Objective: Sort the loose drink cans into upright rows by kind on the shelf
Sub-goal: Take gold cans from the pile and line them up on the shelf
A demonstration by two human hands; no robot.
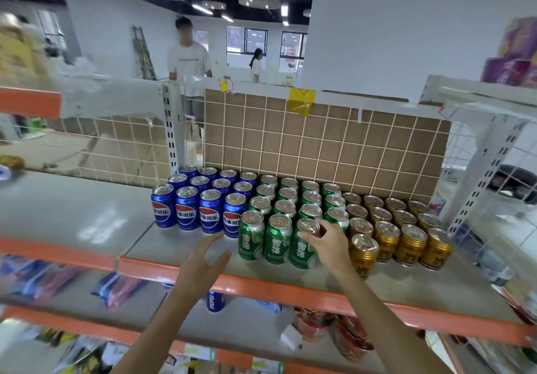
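On the grey shelf [87, 216] stand three upright blocks of cans in rows: blue Pepsi cans [209, 213] on the left, green cans [277, 242] in the middle, gold cans [409, 244] on the right. My right hand [328, 241] grips the front green can [302, 253] at the block's right end, fingers around its top. My left hand [203, 260] hovers open with spread fingers in front of the blue and green blocks, touching nothing.
A brown tiled board behind white wire mesh [325, 146] backs the cans. The orange shelf lip [261, 283] runs along the front. On the lower shelf lies a blue Pepsi can [215, 301] among snack packets. Two people stand beyond the shelf.
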